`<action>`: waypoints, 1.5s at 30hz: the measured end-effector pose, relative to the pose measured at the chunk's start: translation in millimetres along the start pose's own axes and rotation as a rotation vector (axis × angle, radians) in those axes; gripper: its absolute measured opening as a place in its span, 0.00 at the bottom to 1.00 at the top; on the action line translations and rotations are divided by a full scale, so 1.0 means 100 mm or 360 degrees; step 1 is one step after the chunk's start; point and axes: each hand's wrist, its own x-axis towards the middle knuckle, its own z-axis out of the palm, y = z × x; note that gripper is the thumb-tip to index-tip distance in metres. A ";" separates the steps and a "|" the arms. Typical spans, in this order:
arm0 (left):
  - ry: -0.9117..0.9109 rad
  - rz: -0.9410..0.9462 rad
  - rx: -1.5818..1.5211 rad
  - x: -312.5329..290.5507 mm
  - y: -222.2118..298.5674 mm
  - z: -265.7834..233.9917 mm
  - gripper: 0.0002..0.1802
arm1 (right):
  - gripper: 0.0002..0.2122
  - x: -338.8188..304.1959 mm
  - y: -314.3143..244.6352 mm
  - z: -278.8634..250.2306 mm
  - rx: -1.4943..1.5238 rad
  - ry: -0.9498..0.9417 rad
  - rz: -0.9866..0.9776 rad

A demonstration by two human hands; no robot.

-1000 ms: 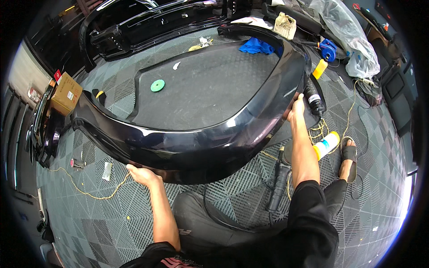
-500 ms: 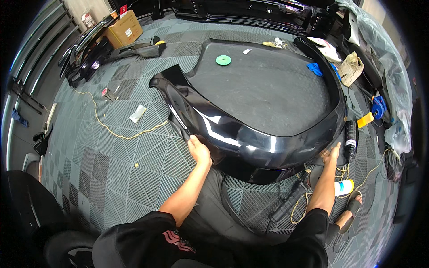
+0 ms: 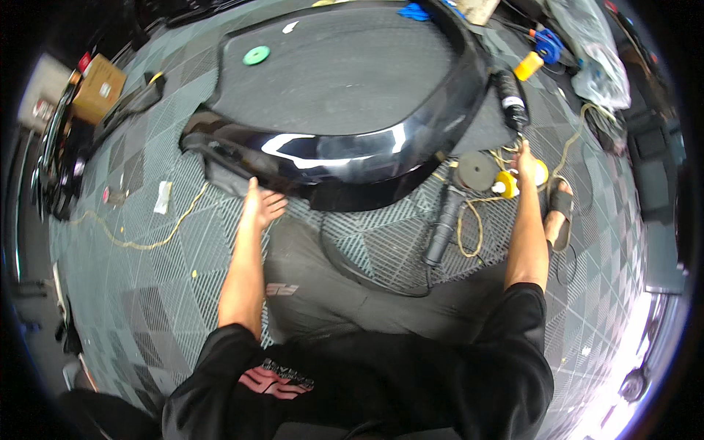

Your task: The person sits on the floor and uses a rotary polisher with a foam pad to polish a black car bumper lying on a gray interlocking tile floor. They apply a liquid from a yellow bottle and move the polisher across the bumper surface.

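Since half a second ago: right hand (image 3: 525, 158) is leaving the bumper's end and reaching toward the yellow bottle (image 3: 506, 183) beside the round polishing pad (image 3: 477, 170), fingers loosely open, holding nothing. Left hand (image 3: 260, 205) is resting spread and flat against the lower edge of the glossy black bumper (image 3: 345, 158), likely steadying it. Bumper is lying curved on the tiled floor (image 3: 147, 293), around a dark mat (image 3: 345, 81). Polisher (image 3: 440, 227) and yellow cord (image 3: 132, 238) are crowding the near floor; open room is remaining lower left.
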 end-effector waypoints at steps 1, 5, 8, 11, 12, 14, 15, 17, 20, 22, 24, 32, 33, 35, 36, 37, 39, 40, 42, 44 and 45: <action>0.0018 0.0017 0.0158 -0.07 0.05 -0.02 0.62 | 0.32 0.00 0.07 -0.12 -0.0078 0.0093 0.0129; 0.0659 0.0668 0.0884 -0.38 0.46 0.09 0.38 | 0.29 0.13 0.32 -0.47 0.0092 0.0402 -0.0078; 0.0517 0.1596 0.0601 -0.14 1.11 0.71 0.17 | 0.27 0.56 0.05 -0.57 0.0095 0.0425 -0.0285; 0.0213 0.1792 0.1176 0.64 1.93 1.85 0.26 | 0.25 1.05 -0.40 -0.25 -0.0150 0.0538 -0.0247; 0.0251 0.1842 0.1499 0.98 2.12 2.32 0.30 | 0.26 1.22 -0.59 -0.12 -0.0361 0.0524 -0.0309; 0.0260 0.1528 0.1777 1.62 2.33 3.15 0.39 | 0.28 1.51 -0.93 0.12 -0.0782 0.0486 -0.0458; 0.0299 0.1390 0.1866 1.88 2.32 3.45 0.41 | 0.30 1.64 -1.07 0.22 -0.0995 0.0485 -0.0497; 0.0447 0.1462 0.2068 2.28 2.10 3.81 0.44 | 0.32 1.80 -1.25 0.32 -0.1168 0.0447 -0.0710; 0.0421 0.1574 0.2385 2.49 1.52 3.77 0.46 | 0.32 2.17 -1.59 0.27 -0.1390 0.0451 -0.0603; 0.0574 0.1300 0.2587 2.49 1.24 3.61 0.45 | 0.31 2.47 -1.75 0.18 -0.1467 0.0433 -0.0598; 0.0655 0.1440 0.2794 2.43 1.00 3.45 0.43 | 0.30 2.79 -1.87 0.11 -0.1230 0.0449 -0.0360; 0.0681 0.1519 0.2729 2.42 0.96 3.39 0.40 | 0.22 3.89 -2.20 0.42 -0.1943 0.0547 -0.0883; 0.0659 0.1594 0.2712 2.42 0.95 3.39 0.40 | 0.20 3.94 -2.24 0.52 -0.2219 0.0448 -0.1071; 0.0687 0.1580 0.2758 2.43 0.95 3.37 0.41 | 0.18 4.01 -2.34 0.72 -0.2615 0.0304 -0.1325; 0.0682 0.1582 0.2784 2.44 0.95 3.36 0.42 | 0.18 4.04 -2.40 0.78 -0.2814 0.0257 -0.1269; 0.0646 0.1599 0.2763 2.44 0.95 3.36 0.42 | 0.18 4.10 -2.47 0.87 -0.2950 0.0252 -0.1390; 0.0638 0.1647 0.2738 2.44 0.96 3.35 0.42 | 0.19 4.26 -2.64 0.98 -0.3121 0.0288 -0.1192; 0.0629 0.1607 0.2750 2.43 0.97 3.36 0.43 | 0.20 4.34 -2.72 0.99 -0.3234 0.0285 -0.1086; 0.0614 0.1568 0.2760 2.43 0.98 3.37 0.44 | 0.23 4.49 -2.83 0.96 -0.3393 0.0261 -0.0995; 0.0591 0.1559 0.2744 2.40 0.98 3.36 0.45 | 0.25 4.59 -2.84 0.92 -0.3404 0.0278 -0.0922; 0.0580 0.1541 0.2762 2.39 0.99 3.36 0.46 | 0.25 4.60 -2.80 0.89 -0.3442 0.0292 -0.0876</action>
